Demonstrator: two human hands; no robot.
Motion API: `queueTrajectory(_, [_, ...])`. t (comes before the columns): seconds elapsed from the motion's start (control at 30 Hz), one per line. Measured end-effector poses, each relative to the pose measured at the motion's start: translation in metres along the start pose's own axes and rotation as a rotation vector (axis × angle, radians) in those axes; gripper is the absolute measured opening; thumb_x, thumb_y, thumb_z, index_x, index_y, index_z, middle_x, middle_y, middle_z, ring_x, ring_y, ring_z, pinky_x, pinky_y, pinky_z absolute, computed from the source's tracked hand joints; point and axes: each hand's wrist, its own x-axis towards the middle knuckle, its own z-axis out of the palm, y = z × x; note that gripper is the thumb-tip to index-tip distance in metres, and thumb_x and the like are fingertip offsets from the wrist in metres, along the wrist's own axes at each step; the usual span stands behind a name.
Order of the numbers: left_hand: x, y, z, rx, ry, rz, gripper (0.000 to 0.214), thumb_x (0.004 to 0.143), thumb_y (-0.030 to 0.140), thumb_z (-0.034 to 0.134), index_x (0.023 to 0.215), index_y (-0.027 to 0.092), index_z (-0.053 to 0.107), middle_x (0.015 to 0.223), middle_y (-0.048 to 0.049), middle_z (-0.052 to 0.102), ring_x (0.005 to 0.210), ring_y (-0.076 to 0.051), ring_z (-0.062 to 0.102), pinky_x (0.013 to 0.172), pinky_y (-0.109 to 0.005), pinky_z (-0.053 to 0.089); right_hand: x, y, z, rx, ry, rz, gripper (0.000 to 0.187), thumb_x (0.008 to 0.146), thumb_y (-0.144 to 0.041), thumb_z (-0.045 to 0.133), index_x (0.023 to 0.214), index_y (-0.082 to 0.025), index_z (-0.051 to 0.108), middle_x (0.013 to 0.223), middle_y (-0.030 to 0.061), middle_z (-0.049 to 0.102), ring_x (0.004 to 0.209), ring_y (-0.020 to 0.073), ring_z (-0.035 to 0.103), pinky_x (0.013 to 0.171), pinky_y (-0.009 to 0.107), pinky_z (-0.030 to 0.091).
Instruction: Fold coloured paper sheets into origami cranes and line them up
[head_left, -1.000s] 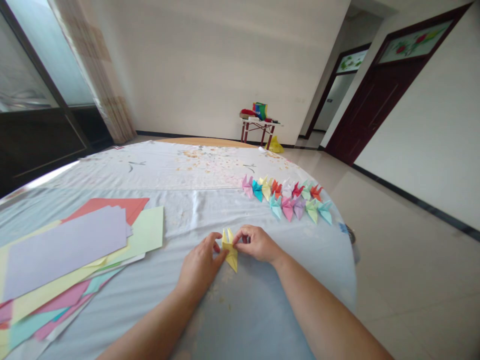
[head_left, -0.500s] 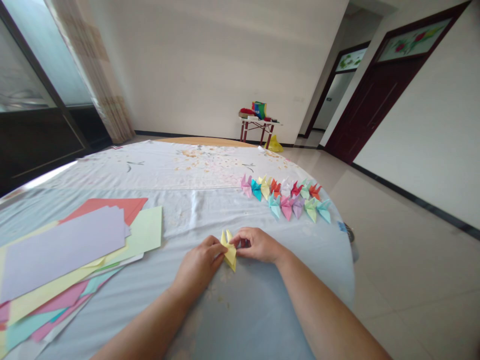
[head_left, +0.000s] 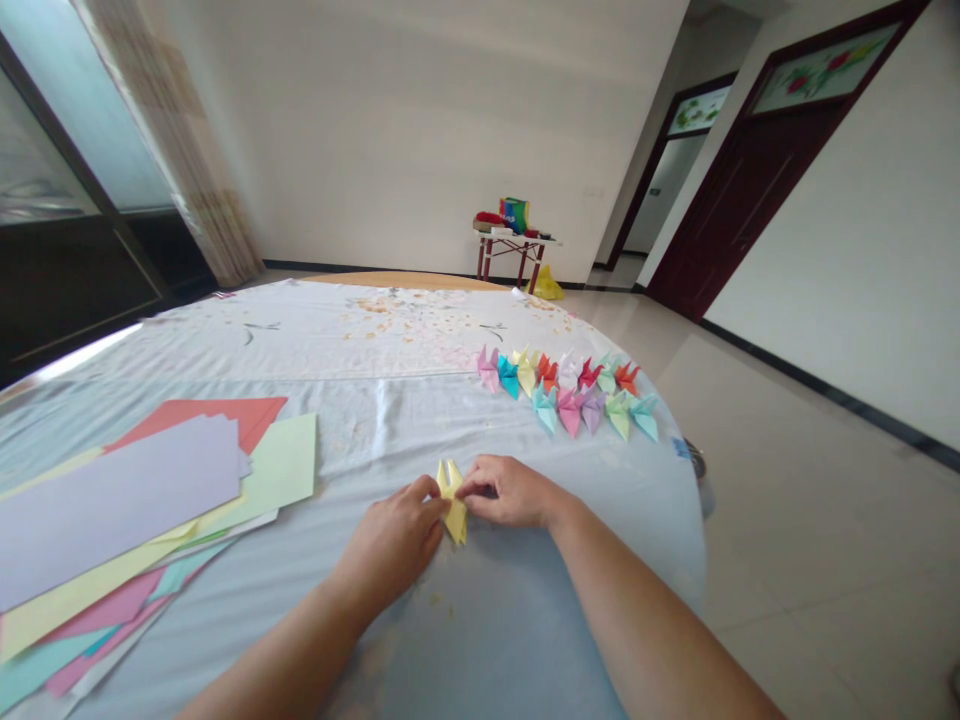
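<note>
A yellow folded paper [head_left: 455,524] is being worked on the near part of the desk [head_left: 409,281], over a pale cloth [head_left: 517,620], between both hands. Its left side is being pinched by the left hand [head_left: 397,540], with thumb and fingers clamped on the paper. Its right side is being gripped by the right hand [head_left: 517,492], with thumb and forefinger drawn together on the edge; exact finger contact is too small to tell. Two narrow points are being aimed away from the body, and the wider end is being turned toward the near edge. Step in hand, as judged: a side flap is being folded or creased, with the narrow points being left alone. Next move, as judged: a steady hold is being called for on the left while the crease is being set from the right; light pressure is being needed, since thin paper could be torn or bent off line. Two rows of paper birds [head_left: 570,408] are being kept beyond the right hand, well apart from the work. On the left, a loose stack of coloured sheets [head_left: 135,500] is being left untouched.
</note>
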Motion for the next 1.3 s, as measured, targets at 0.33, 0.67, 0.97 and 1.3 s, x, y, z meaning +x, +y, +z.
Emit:
queueTrajectory(0.33, [0.000,0.001,0.001,-0.083,0.036,0.013,0.029,0.080,0.017,0.036,0.095,0.024,0.060,0.094,-0.0043,0.059,0.085,-0.018,0.058,0.069,-0.027,0.044,0.006,0.007,0.010,0.099,0.083,0.094,0.012,0.073,-0.025,0.064,0.082,-0.018,0.068,0.075,0.0011,0.060,0.070,0.0120,0.056,0.065,0.021,0.042])
queueTrajectory(0.67, [-0.001,0.011,-0.003,0.065,-0.048,0.005,0.033,0.078,0.015,0.039,0.102,0.024,0.058,0.098,-0.0050,0.059,0.088,-0.022,0.056,0.068,-0.033,0.047,0.007,0.008,0.010,0.121,0.055,0.105,0.012,0.073,-0.022,0.064,0.082,-0.021,0.070,0.070,-0.0005,0.057,0.067,0.0108,0.053,0.062,0.020,0.040])
queueTrajectory(0.97, [-0.004,0.027,0.006,0.187,-0.066,-0.036,0.039,0.076,0.009,0.039,0.112,0.013,0.053,0.094,-0.0078,0.060,0.084,-0.023,0.053,0.068,-0.035,0.048,0.010,0.001,0.018,-0.003,0.184,0.176,0.005,0.073,-0.020,0.062,0.076,-0.016,0.065,0.072,-0.0002,0.057,0.066,0.0099,0.051,0.063,0.020,0.038])
queueTrajectory(1.3, [-0.010,0.028,0.009,0.176,-0.063,-0.052,0.046,0.076,0.008,0.038,0.119,0.020,0.047,0.105,-0.0060,0.058,0.088,-0.021,0.051,0.070,-0.033,0.045,0.011,0.004,0.013,-0.093,0.146,0.264,0.008,0.070,-0.025,0.066,0.077,-0.022,0.067,0.071,-0.0013,0.064,0.082,0.0161,0.050,0.075,0.026,0.035])
